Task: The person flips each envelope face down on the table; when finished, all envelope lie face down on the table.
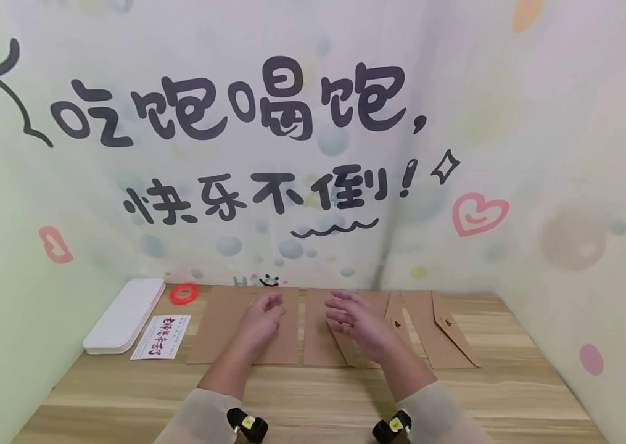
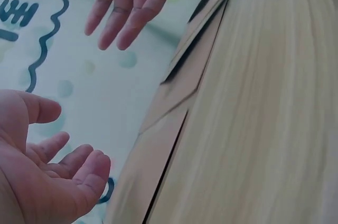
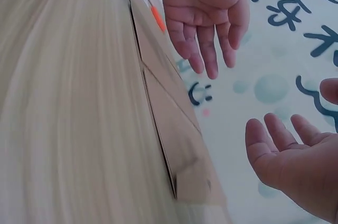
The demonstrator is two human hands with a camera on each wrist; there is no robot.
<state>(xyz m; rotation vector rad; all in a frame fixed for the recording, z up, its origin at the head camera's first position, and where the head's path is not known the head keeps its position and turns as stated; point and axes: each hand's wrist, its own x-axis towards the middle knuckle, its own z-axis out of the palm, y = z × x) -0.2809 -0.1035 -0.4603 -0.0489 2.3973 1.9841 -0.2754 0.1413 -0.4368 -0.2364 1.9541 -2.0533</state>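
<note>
Both hands hover over a row of brown kraft envelopes, palms turned toward each other and fingers loosely bent. My left hand (image 1: 261, 324) is over the leftmost brown envelope (image 1: 217, 330), which shows a plain face. Over the middle of the row is my right hand (image 1: 361, 322), partly covering another envelope (image 1: 315, 351) with a slanted flap edge. Neither hand holds anything. The left wrist view has the left hand (image 2: 58, 174) at lower left and the right hand (image 2: 134, 5) above. At the right end lies an envelope (image 1: 429, 336) with a small dark mark on its flap.
On the left of the wooden table (image 1: 301, 401) lie a white flat case (image 1: 124, 317), a printed white card (image 1: 161, 337) and a red roll of tape (image 1: 184, 294). A patterned cloth with large dark lettering (image 1: 279, 105) hangs behind the table.
</note>
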